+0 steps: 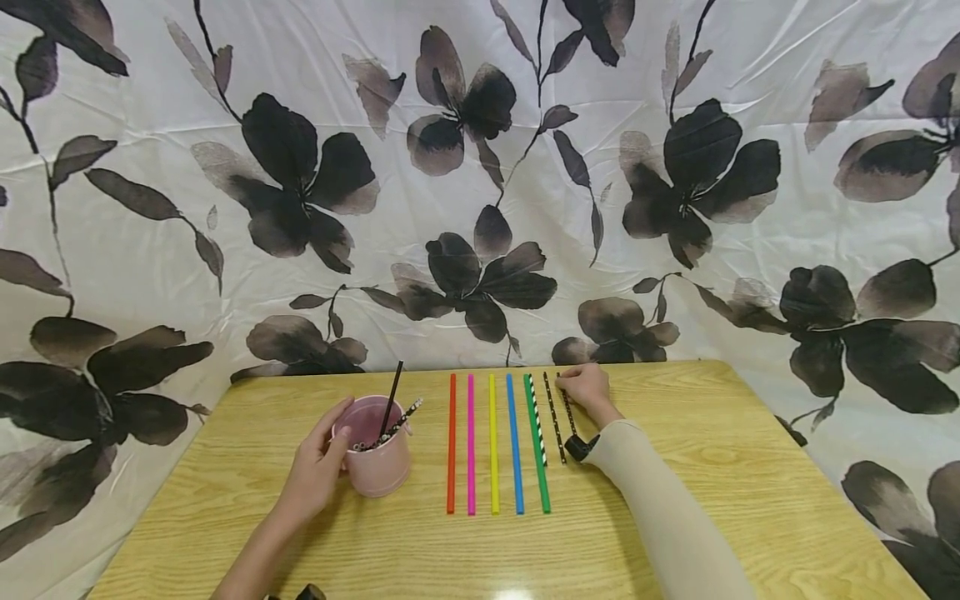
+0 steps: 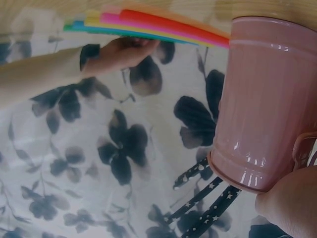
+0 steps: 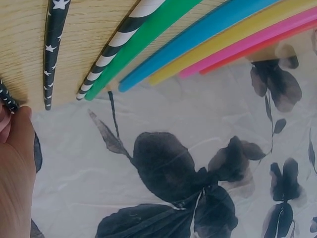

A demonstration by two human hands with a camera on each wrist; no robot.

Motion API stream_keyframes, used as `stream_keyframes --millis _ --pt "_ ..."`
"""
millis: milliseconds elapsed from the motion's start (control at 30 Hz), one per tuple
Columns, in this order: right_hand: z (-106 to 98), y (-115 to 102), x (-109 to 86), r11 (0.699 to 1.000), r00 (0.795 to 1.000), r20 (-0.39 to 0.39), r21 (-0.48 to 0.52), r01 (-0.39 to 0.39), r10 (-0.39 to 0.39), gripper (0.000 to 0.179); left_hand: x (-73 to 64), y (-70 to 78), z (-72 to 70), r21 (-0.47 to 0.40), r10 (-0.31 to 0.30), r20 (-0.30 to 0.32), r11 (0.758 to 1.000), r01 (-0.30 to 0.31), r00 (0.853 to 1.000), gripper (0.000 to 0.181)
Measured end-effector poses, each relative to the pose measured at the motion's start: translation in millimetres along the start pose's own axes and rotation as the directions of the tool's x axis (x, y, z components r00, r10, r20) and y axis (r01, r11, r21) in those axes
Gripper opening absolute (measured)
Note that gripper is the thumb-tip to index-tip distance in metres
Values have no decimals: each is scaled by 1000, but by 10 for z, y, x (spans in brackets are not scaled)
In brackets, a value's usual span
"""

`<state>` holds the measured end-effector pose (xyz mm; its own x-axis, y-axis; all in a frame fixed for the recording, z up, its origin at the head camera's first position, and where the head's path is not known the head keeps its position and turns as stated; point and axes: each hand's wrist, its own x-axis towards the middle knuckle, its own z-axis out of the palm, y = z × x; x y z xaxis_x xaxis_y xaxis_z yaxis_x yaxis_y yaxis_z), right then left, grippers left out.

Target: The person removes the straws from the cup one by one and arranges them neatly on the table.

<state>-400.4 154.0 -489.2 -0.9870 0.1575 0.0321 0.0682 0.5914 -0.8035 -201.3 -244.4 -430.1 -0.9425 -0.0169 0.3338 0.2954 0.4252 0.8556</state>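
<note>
My left hand (image 1: 318, 458) grips a pink metal cup (image 1: 380, 472) by its left side, thumb at the rim. Black patterned straws stand in the cup, one tall and dark (image 1: 392, 398); in the left wrist view, starred straws (image 2: 210, 214) stick out past its rim. With its fingertips, my right hand (image 1: 587, 389) pinches the far end of a black straw with small white marks (image 1: 567, 410), lying on the table. Left of that is a black straw with white stars (image 3: 50, 54), then a black-and-white striped straw (image 3: 106, 57) against a green straw (image 3: 131, 54).
Left of the green straw lie blue (image 1: 514, 450), yellow (image 1: 493, 450), pink (image 1: 471, 450) and red straws (image 1: 452, 450), roughly parallel. The wooden table (image 1: 420, 558) ends at a white flowered cloth (image 1: 480, 200) behind it.
</note>
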Motion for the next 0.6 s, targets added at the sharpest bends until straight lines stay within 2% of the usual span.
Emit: stream_keyframes --millis 167,400,500,600 --pt "-21 -9 -21 1000 1000 -2 29 -13 13 15 3 4 2 7 1 3 1000 -1 1000 40" --pt "-34 -94 -60 992 1000 -13 130 2 0 16 5 21 -7 2 5 6 1000 -5 1000 41" --pt "-26 -202 -86 986 999 -12 161 34 -32 15 -4 26 -5 2 14 7 1000 -14 1000 41" --pt "-11 -420 -150 979 996 0 184 85 -86 15 -6 21 -15 -2 18 6 1000 -18 1000 41"
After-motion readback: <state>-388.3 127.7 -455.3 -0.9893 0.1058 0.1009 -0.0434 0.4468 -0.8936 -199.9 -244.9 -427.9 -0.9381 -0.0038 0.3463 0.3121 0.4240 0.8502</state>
